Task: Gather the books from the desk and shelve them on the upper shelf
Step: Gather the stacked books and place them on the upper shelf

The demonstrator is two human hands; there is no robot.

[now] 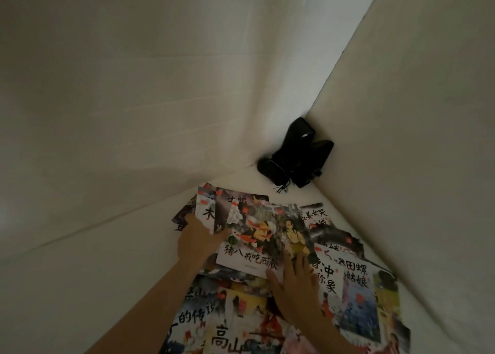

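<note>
Several thin picture books with colourful covers lie spread and overlapping on the white desk (112, 273). The top book (265, 233) shows cartoon figures and a white title strip along its near edge. My left hand (199, 240) grips its left edge, the fingers tucked under the cover. Its near right corner is held by my right hand (296, 286), thumb under the corner and fingers laid flat on the cover. More books (356, 294) fan out to the right and toward me. The upper shelf is out of view.
A black pair of small speakers (297, 155) with a bundled cable stands in the far corner where the two white walls meet. The right wall (401, 166) runs close along the books. Bare white desk lies to the left.
</note>
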